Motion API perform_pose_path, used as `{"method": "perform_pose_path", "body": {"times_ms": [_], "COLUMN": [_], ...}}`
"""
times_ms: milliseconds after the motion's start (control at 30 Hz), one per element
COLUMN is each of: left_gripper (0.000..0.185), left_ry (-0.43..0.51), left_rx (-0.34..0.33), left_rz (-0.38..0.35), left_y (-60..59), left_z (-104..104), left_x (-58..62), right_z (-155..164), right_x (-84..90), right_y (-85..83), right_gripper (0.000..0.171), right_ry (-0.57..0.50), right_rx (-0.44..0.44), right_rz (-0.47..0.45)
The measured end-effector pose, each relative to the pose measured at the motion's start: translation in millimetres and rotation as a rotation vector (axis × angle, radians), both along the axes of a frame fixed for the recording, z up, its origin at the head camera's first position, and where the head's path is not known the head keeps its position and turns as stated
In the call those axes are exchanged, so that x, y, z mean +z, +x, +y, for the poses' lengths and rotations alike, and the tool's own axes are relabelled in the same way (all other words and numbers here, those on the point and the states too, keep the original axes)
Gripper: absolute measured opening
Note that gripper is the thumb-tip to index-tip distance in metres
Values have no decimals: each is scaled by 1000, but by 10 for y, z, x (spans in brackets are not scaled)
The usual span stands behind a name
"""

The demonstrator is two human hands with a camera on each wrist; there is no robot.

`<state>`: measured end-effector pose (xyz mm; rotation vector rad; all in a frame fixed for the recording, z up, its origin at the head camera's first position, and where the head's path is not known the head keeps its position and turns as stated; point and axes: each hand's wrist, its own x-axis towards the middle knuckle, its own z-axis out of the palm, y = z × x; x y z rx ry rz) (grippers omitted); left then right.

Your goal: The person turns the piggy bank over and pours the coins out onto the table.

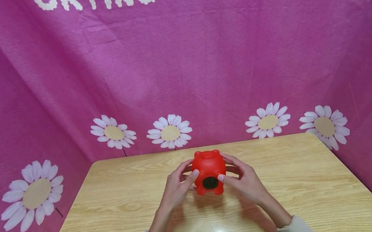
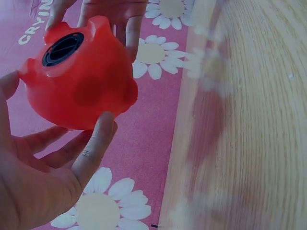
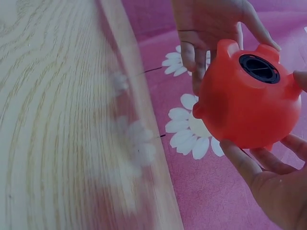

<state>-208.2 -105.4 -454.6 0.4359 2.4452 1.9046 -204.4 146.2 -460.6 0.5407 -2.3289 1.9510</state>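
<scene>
Wood table [image 1: 309, 179], pink daisy cloth [image 1: 183, 76] behind.
We grip red piggy bank [image 1: 208, 167] w/ both hands: left hand [image 1: 178, 187], right hand [image 1: 243, 180] curled round sides; black plug [image 1: 210, 182] faces us.

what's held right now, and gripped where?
Red piggy bank, held over the wooden table by both hands: left hand on one side of its round body, right hand on the other, black plug facing the camera.

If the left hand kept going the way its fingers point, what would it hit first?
The red piggy bank, which the left hand already grips; past it lies the right hand, though depth is hard to judge.
</scene>
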Motion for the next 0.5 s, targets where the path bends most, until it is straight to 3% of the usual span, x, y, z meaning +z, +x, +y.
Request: {"method": "perform_pose_path", "body": {"times_ms": [300, 500], "left_gripper": [57, 63], "left_ry": [5, 57], "left_rx": [-3, -65], "left_rz": [110, 163], "left_y": [9, 0], "left_z": [8, -3], "left_x": [-25, -20], "right_z": [-6, -15], "right_x": [35, 113], "right_y": [17, 54], "right_gripper": [57, 55], "right_ry": [-2, -48], "right_rx": [-32, -25], "right_rz": [-44, -99]}}
